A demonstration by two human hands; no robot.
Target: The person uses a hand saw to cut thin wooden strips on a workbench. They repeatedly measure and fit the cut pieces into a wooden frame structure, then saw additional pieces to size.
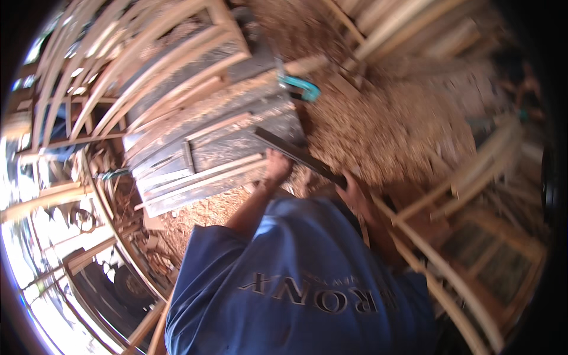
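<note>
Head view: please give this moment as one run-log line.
left hand: on dark bar | right hand: at its lower end | table: wood strips | clamp: at table edge | wood shavings: beside table

Dark bar (299,155), blue shirt (293,251) — black lettering (297,291), teal clamp (307,87), tan shavings (378,124)

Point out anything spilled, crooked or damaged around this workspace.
Wood shavings are strewn thickly over the ground beside the table and scattered across its top, so the place looks littered. The dark bar held by the left hand and right hand shows no plain damage, though blur hides fine detail.
</note>
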